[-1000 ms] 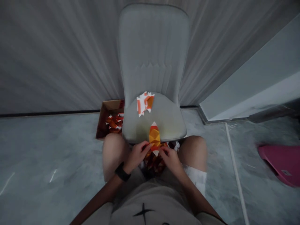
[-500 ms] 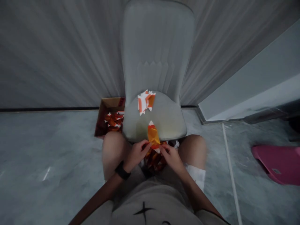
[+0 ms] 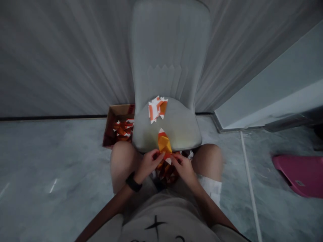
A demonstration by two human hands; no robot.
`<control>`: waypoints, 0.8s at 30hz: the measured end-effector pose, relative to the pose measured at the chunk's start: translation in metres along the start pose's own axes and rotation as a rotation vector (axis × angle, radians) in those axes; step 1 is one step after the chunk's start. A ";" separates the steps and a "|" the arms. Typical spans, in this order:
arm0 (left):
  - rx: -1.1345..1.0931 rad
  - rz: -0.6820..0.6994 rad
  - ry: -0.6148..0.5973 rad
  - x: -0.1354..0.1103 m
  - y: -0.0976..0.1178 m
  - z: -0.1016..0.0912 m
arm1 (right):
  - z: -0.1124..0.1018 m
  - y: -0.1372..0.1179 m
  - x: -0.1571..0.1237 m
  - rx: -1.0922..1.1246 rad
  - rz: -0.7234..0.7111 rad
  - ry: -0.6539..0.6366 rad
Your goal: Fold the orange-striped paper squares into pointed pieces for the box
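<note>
Between my two hands is a piece of folded paper (image 3: 164,143), orange-gold with red bands and white pointed tips. My left hand (image 3: 150,161) pinches its lower left edge, thumb on top. On the lower right edge, my right hand (image 3: 184,166) pinches the same paper. Its far tip points up over the front of the grey chair seat (image 3: 181,129). Farther back on the seat lies a small pile of folded papers (image 3: 156,109) in white, orange and red. More red and gold folded papers (image 3: 168,174) sit below my hands between my legs, partly hidden.
An open cardboard box (image 3: 108,129) with several folded papers in it stands on the floor left of the chair. At the right, a pink plastic object (image 3: 302,174) lies on the floor. A grey curtain (image 3: 65,60) hangs behind the chair.
The folded paper has tilted slightly, its upper tip shifting a little to the left and up. Both hands keep their pinch on it in nearly the same place.
</note>
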State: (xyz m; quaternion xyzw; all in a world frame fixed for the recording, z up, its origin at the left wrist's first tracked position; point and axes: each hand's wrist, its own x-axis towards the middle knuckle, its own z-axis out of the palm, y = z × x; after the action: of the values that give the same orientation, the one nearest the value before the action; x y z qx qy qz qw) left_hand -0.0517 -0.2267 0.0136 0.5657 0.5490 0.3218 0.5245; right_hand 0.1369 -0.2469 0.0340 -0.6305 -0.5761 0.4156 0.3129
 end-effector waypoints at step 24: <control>0.029 -0.135 0.537 0.023 -0.035 -0.204 | -0.075 0.062 -0.026 -0.150 0.116 0.184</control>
State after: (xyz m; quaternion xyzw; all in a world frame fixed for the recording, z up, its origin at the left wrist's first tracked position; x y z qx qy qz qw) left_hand -0.2487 -0.1615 0.0255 0.4298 0.7093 0.4167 0.3721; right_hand 0.2326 -0.2753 0.0191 -0.7199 -0.5369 0.3292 0.2919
